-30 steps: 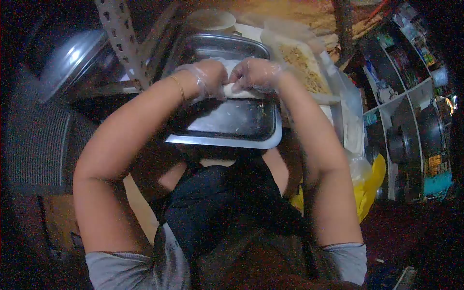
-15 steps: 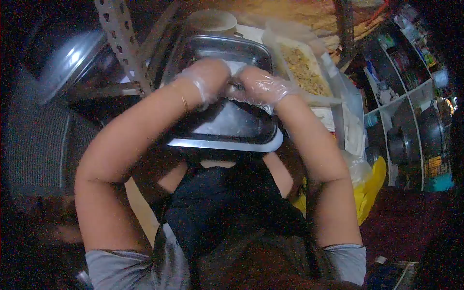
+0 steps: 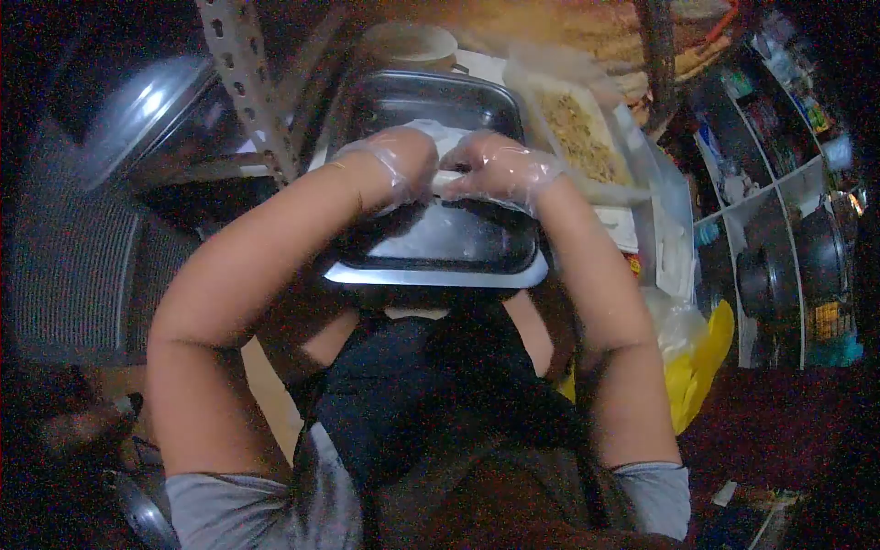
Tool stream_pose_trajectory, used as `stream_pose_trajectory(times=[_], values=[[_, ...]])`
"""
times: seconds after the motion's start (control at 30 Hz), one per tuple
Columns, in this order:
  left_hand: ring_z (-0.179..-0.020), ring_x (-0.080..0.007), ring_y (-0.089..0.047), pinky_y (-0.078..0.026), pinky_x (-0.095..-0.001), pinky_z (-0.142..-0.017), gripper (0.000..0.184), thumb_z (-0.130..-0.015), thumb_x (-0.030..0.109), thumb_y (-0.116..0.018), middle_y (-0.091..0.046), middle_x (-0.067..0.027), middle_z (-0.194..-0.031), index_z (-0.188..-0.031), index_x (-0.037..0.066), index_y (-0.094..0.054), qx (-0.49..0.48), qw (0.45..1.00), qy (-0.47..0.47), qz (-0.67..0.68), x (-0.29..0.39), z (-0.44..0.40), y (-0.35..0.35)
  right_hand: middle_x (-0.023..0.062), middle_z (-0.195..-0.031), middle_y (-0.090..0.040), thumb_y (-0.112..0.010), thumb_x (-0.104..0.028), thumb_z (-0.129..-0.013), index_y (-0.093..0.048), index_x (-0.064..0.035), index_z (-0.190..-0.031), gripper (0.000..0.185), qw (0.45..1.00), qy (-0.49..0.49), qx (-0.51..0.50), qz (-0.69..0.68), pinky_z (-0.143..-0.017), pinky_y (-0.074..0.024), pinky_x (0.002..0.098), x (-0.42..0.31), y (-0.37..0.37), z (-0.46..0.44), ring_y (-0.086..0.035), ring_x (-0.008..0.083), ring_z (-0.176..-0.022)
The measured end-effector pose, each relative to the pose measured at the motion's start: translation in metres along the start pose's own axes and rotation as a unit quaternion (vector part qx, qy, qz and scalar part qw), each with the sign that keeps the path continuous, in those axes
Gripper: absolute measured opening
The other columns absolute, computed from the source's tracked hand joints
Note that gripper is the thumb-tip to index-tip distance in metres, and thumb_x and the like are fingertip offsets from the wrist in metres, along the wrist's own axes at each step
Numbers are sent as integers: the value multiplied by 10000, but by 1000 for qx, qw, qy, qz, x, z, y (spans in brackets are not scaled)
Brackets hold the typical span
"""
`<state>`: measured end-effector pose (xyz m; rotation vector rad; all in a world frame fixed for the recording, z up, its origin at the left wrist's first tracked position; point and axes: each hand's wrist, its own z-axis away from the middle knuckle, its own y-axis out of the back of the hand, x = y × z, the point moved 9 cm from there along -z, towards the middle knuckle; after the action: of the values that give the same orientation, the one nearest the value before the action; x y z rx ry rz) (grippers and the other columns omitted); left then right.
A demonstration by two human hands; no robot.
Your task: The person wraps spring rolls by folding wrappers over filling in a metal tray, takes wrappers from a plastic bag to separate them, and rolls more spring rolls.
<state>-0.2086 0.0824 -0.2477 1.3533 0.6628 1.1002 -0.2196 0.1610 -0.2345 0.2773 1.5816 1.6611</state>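
Note:
My left hand (image 3: 401,163) and my right hand (image 3: 498,170), both in clear plastic gloves, come together over a rectangular metal tray (image 3: 447,240). Between them is a thin, pale white sheet (image 3: 442,136), soft-looking and folded, perhaps a wrapper. Both hands grip it, the left with curled fingers and the right with thumb and fingers pinching its edge. Part of the sheet shows beyond my knuckles. What lies inside it is hidden by the hands.
Right of the tray stands a container with a yellowish-brown shredded mixture (image 3: 587,137). A round bowl (image 3: 408,44) sits behind the tray. A perforated metal post (image 3: 246,82) and a shiny lid (image 3: 137,115) are at left, with shelves (image 3: 779,188) at right. A yellow bag (image 3: 701,376) lies nearby.
My hands have moved slightly apart, and more of the white sheet shows between and behind them. The right fingers have opened out a little along its edge. The view has shifted slightly.

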Motion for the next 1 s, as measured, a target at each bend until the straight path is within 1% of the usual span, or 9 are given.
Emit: stream_pose_trajectory(times=[0.13,0.27,0.37,0.47,0.63,0.8,0.87,0.93,1.0], values=[[-960,-367,-662,-516,-426,-858,346,-716,271,-780,-683,-206,-1016,-972,45,-731,-32,999,12,16,-5,-7,5,202,-986,-679,-775,-306,-750,-686,-14,-1069,441,997,35,34,63,-880,-490,395,-11,8,-3,-647,332,-969],[-980,-370,-657,-514,-437,-861,342,-710,258,-785,-677,-210,-1035,-972,46,-727,-59,998,30,18,-11,-20,-4,200,-997,-678,-754,-281,-770,-694,-17,-1043,384,998,3,38,58,-879,-488,393,-6,7,-1,-648,341,-961],[-966,-367,-660,-517,-442,-850,257,-747,206,-729,-676,-221,-1010,-949,48,-726,46,998,16,32,-8,-5,13,202,-1003,-677,-742,-268,-779,-701,-34,-1037,350,999,-26,27,24,-879,-484,396,5,5,-5,-646,348,-956],[-823,-401,-667,-536,-484,-765,197,-811,228,-623,-684,-210,-870,-908,82,-712,148,988,-42,-25,1,7,20,200,-1008,-677,-738,-271,-783,-707,-54,-1036,335,999,-47,16,23,-881,-481,401,18,3,-14,-643,347,-962],[-820,-391,-670,-538,-482,-751,235,-865,225,-554,-678,-226,-884,-931,52,-698,137,987,-67,-54,12,4,7,177,-1047,-674,-725,-278,-799,-712,-59,-1025,315,996,-74,14,53,-877,-481,404,33,3,-29,-641,329,-974],[-831,-392,-672,-537,-473,-762,227,-850,158,-545,-675,-243,-907,-931,-1,-685,117,990,-57,-61,6,-5,-5,164,-1060,-672,-680,-237,-832,-710,-57,-1032,270,998,-22,42,-50,-882,-481,394,12,22,-26,-636,317,-982],[-886,-394,-669,-527,-451,-812,214,-819,82,-544,-667,-269,-950,-918,-32,-696,91,992,-62,-63,10,-3,-4,164,-1059,-673,-667,-219,-840,-710,-56,-1036,258,998,8,42,-41,-885,-482,390,19,17,-36,-636,312,-985],[-887,-396,-669,-527,-452,-813,218,-820,86,-544,-666,-272,-943,-918,-34,-697,66,996,-50,-44,9,-8,-3,164,-1058,-675,-660,-200,-842,-709,-56,-1041,251,999,31,29,23,-884,-484,388,57,-3,-65,-639,304,-983],[-886,-397,-669,-526,-453,-812,220,-819,90,-545,-665,-274,-941,-919,-33,-697,56,997,-43,-36,6,-12,-4,156,-1057,-681,-655,-191,-849,-704,-55,-1056,253,1000,11,17,13,-883,-484,391,55,-1,-62,-641,300,-982]])
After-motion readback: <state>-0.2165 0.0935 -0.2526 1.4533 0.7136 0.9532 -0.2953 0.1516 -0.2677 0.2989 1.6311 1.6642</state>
